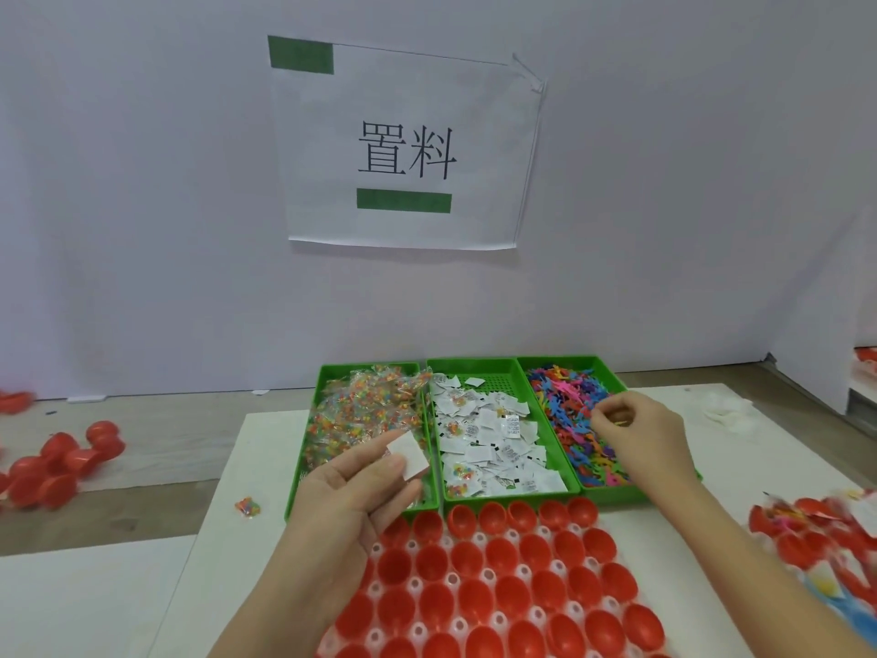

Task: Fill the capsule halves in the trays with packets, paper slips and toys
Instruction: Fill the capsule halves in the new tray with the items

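Reading head view: left grip [351,496] pinches a paper slip [409,455] betw. thumb and fingers. The empty capsule halves [467,558] lie just below it, toward the person. Right grip [636,434] curls over the toys [569,410], farther off; can't tell if it holds one.

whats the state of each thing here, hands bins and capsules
left hand, pinching a paper slip
right hand, fingers curled over toy bin, grip unclear
front capsule halves, open side up, empty
packet bin, heaped full
slip bin, partly filled, back floor bare
toy bin, full
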Tool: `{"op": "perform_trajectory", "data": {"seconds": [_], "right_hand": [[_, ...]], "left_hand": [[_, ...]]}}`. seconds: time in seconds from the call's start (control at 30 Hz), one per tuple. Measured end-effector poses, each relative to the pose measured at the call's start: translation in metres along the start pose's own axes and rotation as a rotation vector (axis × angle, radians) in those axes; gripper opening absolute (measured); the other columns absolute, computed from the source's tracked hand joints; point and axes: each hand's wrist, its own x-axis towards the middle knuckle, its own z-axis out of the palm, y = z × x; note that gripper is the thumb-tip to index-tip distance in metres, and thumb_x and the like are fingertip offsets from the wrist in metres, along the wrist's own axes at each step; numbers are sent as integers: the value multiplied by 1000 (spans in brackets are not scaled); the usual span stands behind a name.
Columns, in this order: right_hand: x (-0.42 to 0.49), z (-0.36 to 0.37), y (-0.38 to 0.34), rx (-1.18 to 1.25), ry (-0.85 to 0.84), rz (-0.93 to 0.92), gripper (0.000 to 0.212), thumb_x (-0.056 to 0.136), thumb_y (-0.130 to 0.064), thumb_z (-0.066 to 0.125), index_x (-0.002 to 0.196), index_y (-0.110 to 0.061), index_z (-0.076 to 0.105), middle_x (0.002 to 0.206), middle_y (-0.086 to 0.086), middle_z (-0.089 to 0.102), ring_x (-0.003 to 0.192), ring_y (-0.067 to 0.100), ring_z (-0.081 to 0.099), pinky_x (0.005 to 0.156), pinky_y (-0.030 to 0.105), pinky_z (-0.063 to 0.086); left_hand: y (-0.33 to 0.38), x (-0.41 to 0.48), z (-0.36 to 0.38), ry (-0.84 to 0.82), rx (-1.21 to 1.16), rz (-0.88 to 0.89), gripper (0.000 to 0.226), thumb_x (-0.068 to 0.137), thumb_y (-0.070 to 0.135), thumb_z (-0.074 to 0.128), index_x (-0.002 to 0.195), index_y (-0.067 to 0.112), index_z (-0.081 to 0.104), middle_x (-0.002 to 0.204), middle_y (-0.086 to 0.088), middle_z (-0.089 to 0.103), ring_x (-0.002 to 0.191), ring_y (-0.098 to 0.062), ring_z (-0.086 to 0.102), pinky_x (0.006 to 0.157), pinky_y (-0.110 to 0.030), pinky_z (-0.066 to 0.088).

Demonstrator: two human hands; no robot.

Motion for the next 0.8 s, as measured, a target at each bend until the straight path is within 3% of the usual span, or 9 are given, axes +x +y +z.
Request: {"op": "perform_trajectory", "data": {"seconds": [0.07,0.13,0.23,0.33,0.5,0.63,0.73,0.8], "right_hand": [[-9,-4,-19,146,26,-36,20,81,-12,72,70,-26,66,73,-5,69,73,10,65,68,25,49],[-25,-8,-47,313,-68,-101,22,80,-7,74,70,-26,70,70,-4,70,69,8,66,66,18,51],[-58,-15,-90,541,-423,-216,23,81,-6,75,80,-28,77,78,-2,75,74,11,71,67,15,53],[-73,-18,-117,516,-716,-273,20,83,-7,73,87,-26,78,83,-2,75,79,13,72,72,18,55],[-66,-24,-136,382,-827,-305,15,84,-9,72,94,-20,77,82,-5,75,79,8,70,74,20,53],[-66,-23,-146,312,-881,-360,16,87,-8,70,97,-17,77,90,2,75,88,17,71,83,34,57],[-67,-20,-149,283,-876,-363,16,86,-8,70,97,-18,77,88,7,75,88,28,68,81,42,54],[-69,-18,-150,288,-859,-366,16,86,-8,71,95,-20,76,85,5,74,84,28,68,78,41,54]], "left_hand": [[0,-2,1,-4,49,21,31,70,-2,68,100,4,72,91,-17,75,76,-21,74,59,-22,59],[-2,-5,4,-2,135,52,26,79,-5,65,102,6,72,89,-15,75,78,-19,74,61,-21,58],[-3,-10,9,-3,251,90,25,83,-5,65,103,9,72,84,-15,75,78,-20,74,64,-21,59],[2,-17,13,-71,276,92,29,75,0,70,103,9,71,86,-18,74,80,-24,74,64,-23,59],[13,-24,13,-182,393,99,25,76,3,71,99,11,75,85,-15,75,78,-21,74,62,-21,58],[17,-28,12,-285,440,79,27,66,15,75,91,25,79,87,-13,76,82,-21,74,66,-23,58],[19,-27,9,-323,401,52,28,64,14,75,91,22,79,89,-14,75,83,-21,74,67,-23,58],[20,-26,7,-329,377,39,29,64,13,75,92,17,79,86,-13,75,79,-18,74,67,-23,58]]}}
